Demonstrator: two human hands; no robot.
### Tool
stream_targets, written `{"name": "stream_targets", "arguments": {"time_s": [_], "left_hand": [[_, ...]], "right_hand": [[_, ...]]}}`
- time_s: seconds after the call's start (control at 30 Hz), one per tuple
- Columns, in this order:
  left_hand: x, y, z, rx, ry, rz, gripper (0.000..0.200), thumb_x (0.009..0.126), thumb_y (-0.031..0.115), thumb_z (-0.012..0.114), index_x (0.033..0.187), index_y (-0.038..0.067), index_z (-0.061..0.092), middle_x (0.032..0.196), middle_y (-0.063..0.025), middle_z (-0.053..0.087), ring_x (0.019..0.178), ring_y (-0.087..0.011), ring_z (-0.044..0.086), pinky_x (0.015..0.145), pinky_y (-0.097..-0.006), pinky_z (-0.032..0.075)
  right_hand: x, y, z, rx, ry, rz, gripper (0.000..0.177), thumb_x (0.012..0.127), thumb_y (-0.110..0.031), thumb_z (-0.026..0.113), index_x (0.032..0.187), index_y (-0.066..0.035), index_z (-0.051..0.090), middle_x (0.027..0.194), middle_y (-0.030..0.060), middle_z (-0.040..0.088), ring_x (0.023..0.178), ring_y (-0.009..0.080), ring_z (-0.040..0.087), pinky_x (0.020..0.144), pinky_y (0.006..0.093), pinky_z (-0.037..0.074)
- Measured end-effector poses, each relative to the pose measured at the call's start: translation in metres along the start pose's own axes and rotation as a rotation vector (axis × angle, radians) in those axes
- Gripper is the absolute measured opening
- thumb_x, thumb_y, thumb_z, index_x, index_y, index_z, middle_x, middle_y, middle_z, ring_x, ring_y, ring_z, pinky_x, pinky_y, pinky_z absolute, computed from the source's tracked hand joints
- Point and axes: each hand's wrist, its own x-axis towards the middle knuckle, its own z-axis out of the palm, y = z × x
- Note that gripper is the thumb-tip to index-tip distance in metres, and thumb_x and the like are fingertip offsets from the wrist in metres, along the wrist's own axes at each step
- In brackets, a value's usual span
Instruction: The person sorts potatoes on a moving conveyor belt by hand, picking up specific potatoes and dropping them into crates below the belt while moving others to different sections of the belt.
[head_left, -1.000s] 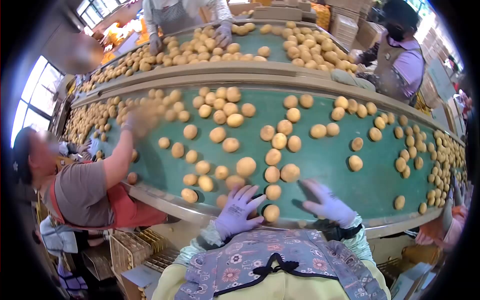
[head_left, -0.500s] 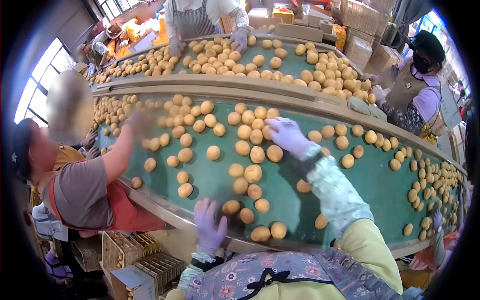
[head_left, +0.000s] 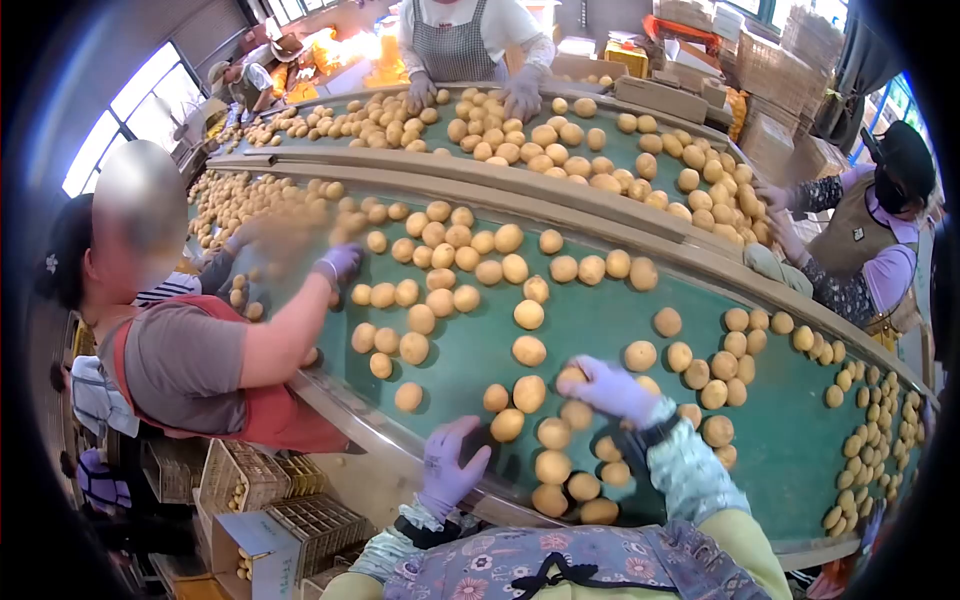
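Round yellow-brown produce, like potatoes, lies scattered over a green belt point(head_left: 470, 360). My right hand point(head_left: 612, 388), in a pale purple glove, reaches over the belt with its fingers curled on a round piece point(head_left: 571, 380). Just below that hand are more pieces, some blurred. My left hand point(head_left: 452, 466), also gloved, is at the belt's near metal edge with thumb and fingers apart and nothing between them. A loose group of pieces point(head_left: 552, 467) lies between my two hands, near that edge.
At the left, a co-worker in a red apron point(head_left: 270, 415) reaches over the belt. Beyond a long divider point(head_left: 480, 180), other people handle produce on a second belt. Crates point(head_left: 318, 530) stand at the lower left.
My right hand has come nearer to me from the middle of the belt. My left hand stays at the near edge. The view has shifted, and the produce lies in different places.
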Motion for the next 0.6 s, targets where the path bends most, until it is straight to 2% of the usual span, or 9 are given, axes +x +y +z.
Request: {"name": "stream_targets", "arguments": {"time_s": [0.07, 0.1, 0.17, 0.2, 0.27, 0.37, 0.47, 0.53, 0.6], "left_hand": [[0.007, 0.004, 0.001, -0.716, -0.001, -0.359, 0.051, 0.109, 0.028, 0.078, 0.152, 0.004, 0.066, 0.141, -0.0136, 0.076, 0.118, -0.0263, 0.076, 0.105, -0.0419, 0.061], [0.019, 0.015, -0.005, -0.71, 0.005, -0.376, 0.051, 0.109, 0.028, 0.078, 0.152, 0.004, 0.066, 0.141, -0.0136, 0.076, 0.118, -0.0263, 0.076, 0.105, -0.0419, 0.061], [0.047, 0.035, -0.016, -1.231, -0.264, -0.545, 0.052, 0.119, 0.031, 0.066, 0.161, 0.002, 0.057, 0.139, -0.0122, 0.076, 0.112, -0.0185, 0.077, 0.099, -0.0335, 0.064], [0.058, 0.035, -0.018, -1.229, -0.248, -0.56, 0.052, 0.119, 0.031, 0.066, 0.161, 0.002, 0.057, 0.139, -0.0122, 0.076, 0.112, -0.0185, 0.077, 0.099, -0.0335, 0.064], [0.077, 0.029, -0.023, -1.589, -0.479, -0.718, 0.055, 0.122, 0.033, 0.06, 0.168, 0.005, 0.049, 0.137, -0.0121, 0.075, 0.111, -0.0188, 0.077, 0.1, -0.0337, 0.064], [0.082, -0.008, -0.052, -1.704, -0.269, -0.613, 0.057, 0.123, 0.037, 0.051, 0.172, 0.009, 0.048, 0.146, -0.012, 0.071, 0.122, -0.0277, 0.074, 0.103, -0.0414, 0.061], [0.096, -0.027, -0.09, -1.712, -0.014, -0.7, 0.056, 0.122, 0.037, 0.052, 0.172, 0.012, 0.048, 0.151, -0.0148, 0.067, 0.112, -0.0285, 0.073, 0.101, -0.0438, 0.06], [0.105, -0.038, -0.097, -1.755, 0.162, -0.838, 0.053, 0.121, 0.037, 0.053, 0.168, 0.011, 0.052, 0.146, -0.016, 0.069, 0.1, -0.0265, 0.069, 0.097, -0.0427, 0.06], [0.094, -0.067, -0.086, -1.734, 0.003, -0.774, 0.053, 0.121, 0.038, 0.054, 0.166, 0.01, 0.053, 0.143, -0.015, 0.07, 0.101, -0.0262, 0.07, 0.099, -0.0427, 0.06]], "right_hand": [[-0.024, -0.027, 0.016, 0.085, 0.119, -0.031, 0.059, 0.102, -0.04, 0.083, 0.15, -0.008, 0.067, 0.135, 0.0216, 0.077, 0.125, 0.0405, 0.074, 0.106, 0.0488, 0.059], [-0.032, -0.044, 0.027, 0.088, 0.102, -0.03, 0.059, 0.102, -0.04, 0.083, 0.15, -0.008, 0.067, 0.135, 0.0216, 0.077, 0.125, 0.0405, 0.074, 0.106, 0.0488, 0.059], [-0.046, -0.071, 0.049, 0.123, 0.199, -0.386, 0.067, 0.1, -0.033, 0.086, 0.156, -0.004, 0.064, 0.139, 0.0225, 0.075, 0.126, 0.0427, 0.073, 0.108, 0.05, 0.058], [-0.042, -0.068, 0.061, -0.024, 0.194, -0.577, 0.077, 0.095, -0.03, 0.089, 0.161, -0.002, 0.061, 0.14, 0.0223, 0.074, 0.13, 0.043, 0.07, 0.112, 0.051, 0.055], [-0.046, -0.08, 0.067, -0.127, 0.281, -0.607, 0.077, 0.095, -0.03, 0.089, 0.161, -0.003, 0.061, 0.143, 0.022, 0.073, 0.132, 0.043, 0.068, 0.115, 0.0513, 0.053], [-0.057, -0.06, 0.075, -0.348, 0.427, -0.575, 0.082, 0.094, -0.038, 0.09, 0.164, -0.007, 0.06, 0.154, 0.0239, 0.064, 0.142, 0.0446, 0.061, 0.12, 0.0561, 0.048], [-0.073, -0.03, 0.104, -0.659, 0.124, -0.552, 0.094, 0.09, -0.059, 0.087, 0.165, -0.01, 0.059, 0.161, 0.0276, 0.054, 0.146, 0.0486, 0.055, 0.12, 0.0669, 0.044], [-0.044, -0.022, 0.101, -0.657, 0.239, -0.583, 0.091, 0.091, -0.056, 0.087, 0.165, -0.011, 0.059, 0.162, 0.0272, 0.054, 0.146, 0.0481, 0.055, 0.119, 0.0671, 0.044], [-0.005, -0.006, 0.094, -0.823, 0.473, -0.611, 0.083, 0.096, -0.044, 0.085, 0.167, -0.01, 0.057, 0.158, 0.0253, 0.059, 0.146, 0.0434, 0.058, 0.119, 0.0613, 0.047]]}}
